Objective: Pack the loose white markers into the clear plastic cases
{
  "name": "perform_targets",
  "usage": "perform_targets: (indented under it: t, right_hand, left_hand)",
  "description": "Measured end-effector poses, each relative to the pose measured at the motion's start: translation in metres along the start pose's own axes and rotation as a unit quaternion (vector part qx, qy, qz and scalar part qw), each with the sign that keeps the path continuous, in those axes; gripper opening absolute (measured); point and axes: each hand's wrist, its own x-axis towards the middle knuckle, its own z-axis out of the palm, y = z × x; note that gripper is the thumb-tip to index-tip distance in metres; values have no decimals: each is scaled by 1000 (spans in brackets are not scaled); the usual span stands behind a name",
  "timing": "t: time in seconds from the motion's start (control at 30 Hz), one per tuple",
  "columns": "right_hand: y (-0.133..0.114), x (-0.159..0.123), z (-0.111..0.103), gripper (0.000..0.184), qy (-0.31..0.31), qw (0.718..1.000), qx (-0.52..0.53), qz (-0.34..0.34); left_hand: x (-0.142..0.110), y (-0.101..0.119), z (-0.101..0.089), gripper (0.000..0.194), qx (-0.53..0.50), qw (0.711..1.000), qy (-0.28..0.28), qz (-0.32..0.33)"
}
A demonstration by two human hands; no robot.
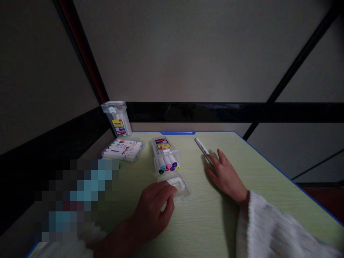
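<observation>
My left hand (157,208) is curled, thumb and index finger close together in a loose ring, nothing visible between them. Its fingers overlap the near-left part of a clear plastic lid (185,187), and I cannot tell whether they touch it. That lid lies folded open in front of a clear marker case (175,152), which rests on its side with several white markers inside, their coloured ends facing me. A single white marker (201,146) with a green end lies on the tabletop. Over its near end, my right hand (225,175) has its fingers spread, the index finger seemingly touching the marker.
A pale green table (204,222) with blue edging stands against a grey wall. Further back on the left are a flat clear case of markers (124,148) and an upright lidded marker box (118,120). A pixelated patch hides the table's left side.
</observation>
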Motion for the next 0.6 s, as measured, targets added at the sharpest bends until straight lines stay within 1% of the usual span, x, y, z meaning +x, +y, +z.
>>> perform_targets:
  t: [0.17, 0.3, 0.47, 0.6]
  right_hand:
    - [1, 0, 3, 36, -26, 1000, 0, -11]
    - [2, 0, 2, 36, -44, 999, -7, -18]
    - [2, 1, -1, 35, -54, 998, -11, -22]
    - [1, 2, -3, 34, -61, 998, -13, -24]
  left_hand:
    - [0, 0, 0, 16, 0, 1000, -6, -1]
    - [0, 0, 1, 16, 0, 1000, 4, 5]
    - [0, 0, 0, 16, 7, 1000, -7, -1]
    - [1, 0, 0, 16, 8, 1000, -2, 8]
